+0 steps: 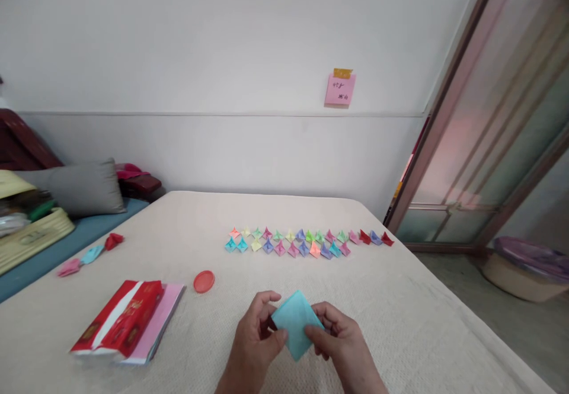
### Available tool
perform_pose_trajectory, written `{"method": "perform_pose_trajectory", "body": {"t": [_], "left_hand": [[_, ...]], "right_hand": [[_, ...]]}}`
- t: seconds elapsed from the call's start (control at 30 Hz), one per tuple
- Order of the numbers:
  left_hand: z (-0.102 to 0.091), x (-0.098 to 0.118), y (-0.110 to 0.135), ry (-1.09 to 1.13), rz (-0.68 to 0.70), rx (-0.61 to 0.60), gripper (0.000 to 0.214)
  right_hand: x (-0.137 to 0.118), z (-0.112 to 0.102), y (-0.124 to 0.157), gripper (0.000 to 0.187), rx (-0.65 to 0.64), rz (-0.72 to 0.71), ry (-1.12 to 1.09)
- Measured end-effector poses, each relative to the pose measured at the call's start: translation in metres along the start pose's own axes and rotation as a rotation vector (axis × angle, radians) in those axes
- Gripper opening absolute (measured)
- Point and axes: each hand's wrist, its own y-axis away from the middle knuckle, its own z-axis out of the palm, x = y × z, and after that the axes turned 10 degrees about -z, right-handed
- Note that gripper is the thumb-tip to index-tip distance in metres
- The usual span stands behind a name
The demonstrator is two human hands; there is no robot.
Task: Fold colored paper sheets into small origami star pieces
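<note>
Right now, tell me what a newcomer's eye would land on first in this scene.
Two rows of small multicoloured folded paper pieces stretch across the middle of the cream textured cover. Nearest the camera, the left hand and right hand hold a square of turquoise paper. A red packet lies on pink paper at front left.

Bright, even light, faint shadows — pinkish glare on glass door (480,115), bowed edges

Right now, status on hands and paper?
Left hand and right hand holding blue paper square. Folded paper pieces in rows ahead, not touching hands.
</note>
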Motion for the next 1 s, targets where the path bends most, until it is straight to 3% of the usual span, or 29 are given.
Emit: {"method": "perform_pose_trajectory", "body": {"t": [0.23, 0.43, 0.6, 0.73, 1.0], "left_hand": [[-0.002, 0.001, 0.005, -0.218, 0.108, 0.055, 0.023], [-0.003, -0.001, 0.006, -0.256, 0.173, 0.102, 0.021], [-0.002, 0.0, 0.006, -0.28, 0.203, 0.098, 0.022], [-0.001, 0.006, 0.007, -0.324, 0.254, 0.055, 0.01], [0.002, 0.011, 0.008, -0.382, 0.225, 0.053, 0.006]], "right_hand": [[-0.003, -0.003, 0.001, 0.01, 0.011, -0.049, 0.001], [0.001, -0.005, 0.0, 0.011, -0.001, -0.056, 0.017], [0.003, -0.005, -0.001, 0.01, -0.011, -0.053, 0.039], [0.002, -0.004, 0.0, 0.009, -0.016, -0.057, 0.042], [0.002, 0.001, 0.002, 0.007, -0.042, -0.075, 0.056]]}}
